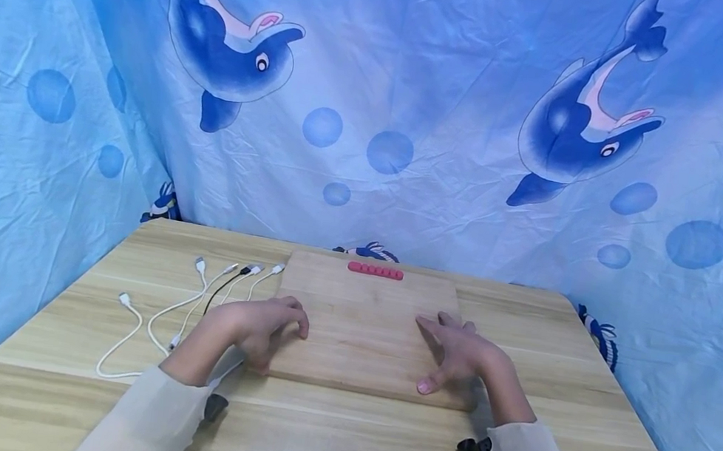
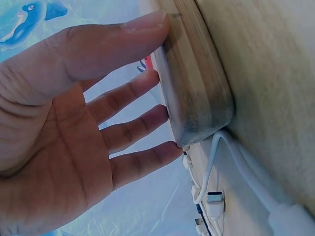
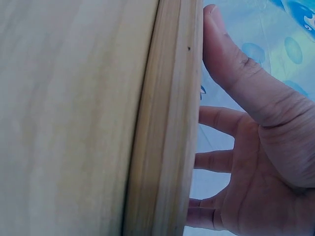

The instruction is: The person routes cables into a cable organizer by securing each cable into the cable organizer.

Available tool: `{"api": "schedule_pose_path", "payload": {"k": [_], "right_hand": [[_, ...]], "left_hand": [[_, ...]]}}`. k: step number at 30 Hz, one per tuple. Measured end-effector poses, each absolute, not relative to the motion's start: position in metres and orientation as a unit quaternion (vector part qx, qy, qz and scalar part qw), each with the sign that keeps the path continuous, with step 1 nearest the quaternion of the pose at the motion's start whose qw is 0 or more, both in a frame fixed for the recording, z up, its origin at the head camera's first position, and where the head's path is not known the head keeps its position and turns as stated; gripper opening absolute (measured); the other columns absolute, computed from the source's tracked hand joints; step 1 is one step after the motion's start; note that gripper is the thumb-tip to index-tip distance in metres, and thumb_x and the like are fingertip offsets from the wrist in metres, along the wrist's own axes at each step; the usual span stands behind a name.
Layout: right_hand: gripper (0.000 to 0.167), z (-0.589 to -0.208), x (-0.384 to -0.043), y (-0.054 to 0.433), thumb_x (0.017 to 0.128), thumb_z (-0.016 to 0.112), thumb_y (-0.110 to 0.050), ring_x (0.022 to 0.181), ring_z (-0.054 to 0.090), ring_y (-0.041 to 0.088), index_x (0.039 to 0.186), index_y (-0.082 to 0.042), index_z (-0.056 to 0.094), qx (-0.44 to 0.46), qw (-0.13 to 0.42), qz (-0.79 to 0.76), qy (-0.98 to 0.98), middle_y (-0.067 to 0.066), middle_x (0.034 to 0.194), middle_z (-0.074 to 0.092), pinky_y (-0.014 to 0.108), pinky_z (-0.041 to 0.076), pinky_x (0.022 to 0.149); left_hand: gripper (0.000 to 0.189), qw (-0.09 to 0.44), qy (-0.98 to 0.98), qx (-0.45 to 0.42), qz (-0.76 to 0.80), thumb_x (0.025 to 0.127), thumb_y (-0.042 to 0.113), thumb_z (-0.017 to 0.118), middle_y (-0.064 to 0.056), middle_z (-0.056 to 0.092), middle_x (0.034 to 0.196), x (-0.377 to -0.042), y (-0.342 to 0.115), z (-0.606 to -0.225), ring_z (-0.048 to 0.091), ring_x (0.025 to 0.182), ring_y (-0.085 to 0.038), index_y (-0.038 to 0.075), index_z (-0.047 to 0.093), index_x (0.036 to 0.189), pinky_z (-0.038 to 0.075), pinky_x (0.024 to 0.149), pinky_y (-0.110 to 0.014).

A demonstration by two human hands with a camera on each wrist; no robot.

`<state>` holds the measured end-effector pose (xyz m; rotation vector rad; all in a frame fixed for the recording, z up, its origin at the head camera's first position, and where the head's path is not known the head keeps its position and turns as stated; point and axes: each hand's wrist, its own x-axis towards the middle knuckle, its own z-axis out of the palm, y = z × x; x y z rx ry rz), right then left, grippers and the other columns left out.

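A pale wooden board [image 1: 356, 329] lies flat on the table, its thick front edge [image 2: 197, 73] showing in the left wrist view. At the board's left front corner is my left hand [image 1: 266, 322], fingers spread over the top and thumb at the front edge. My right hand [image 1: 457, 352] rests on the right part of the board with fingers spread; its thumb lies on top near the front edge in the right wrist view. Along the board's far edge sits a red strip with several notches [image 1: 375, 271].
Several white charging cables [image 1: 156, 321] and one black-plugged cable [image 1: 220, 287] lie left of the board. A white cable [image 2: 246, 167] runs close by the board's corner. Behind the wooden table [image 1: 337, 438] hangs a blue curtain [image 1: 458, 80] with dolphins.
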<state>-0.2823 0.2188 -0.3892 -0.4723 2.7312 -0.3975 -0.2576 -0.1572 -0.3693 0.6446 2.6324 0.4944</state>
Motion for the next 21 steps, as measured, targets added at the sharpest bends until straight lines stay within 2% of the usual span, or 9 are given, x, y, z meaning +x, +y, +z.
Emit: {"api": "schedule_pose_path", "payload": {"k": [11,15,21], "right_hand": [[0.126,-0.388,-0.28,0.218,0.059,0.094,-0.057,0.144,0.012,0.065,0.162,-0.019,0.032,-0.165,0.171,-0.141,0.961,0.025,0.166,0.018,0.082,0.027,0.103],[0.126,-0.388,-0.281,0.218,0.06,0.094,-0.058,0.144,0.013,0.065,0.162,-0.019,0.031,-0.166,0.17,-0.14,0.961,0.025,0.166,0.018,0.081,0.027,0.103],[0.126,-0.389,-0.281,0.219,0.059,0.094,-0.059,0.145,0.013,0.063,0.162,-0.021,0.032,-0.159,0.171,-0.139,0.962,0.024,0.167,0.018,0.08,0.027,0.104]], "left_hand": [[0.07,0.19,0.937,0.237,0.174,0.057,-0.006,0.093,0.005,0.046,0.135,-0.256,-0.158,-0.369,0.048,0.115,-0.025,0.028,0.063,0.11,0.049,0.09,-0.041],[0.067,0.186,0.937,0.239,0.174,0.059,-0.004,0.092,0.003,0.048,0.134,-0.259,-0.16,-0.37,0.048,0.118,-0.025,0.028,0.064,0.111,0.049,0.096,-0.044],[0.051,0.157,0.938,0.252,0.18,0.071,0.003,0.088,-0.002,0.055,0.128,-0.267,-0.162,-0.373,0.051,0.122,-0.027,0.023,0.067,0.113,0.044,0.106,-0.05]]}}
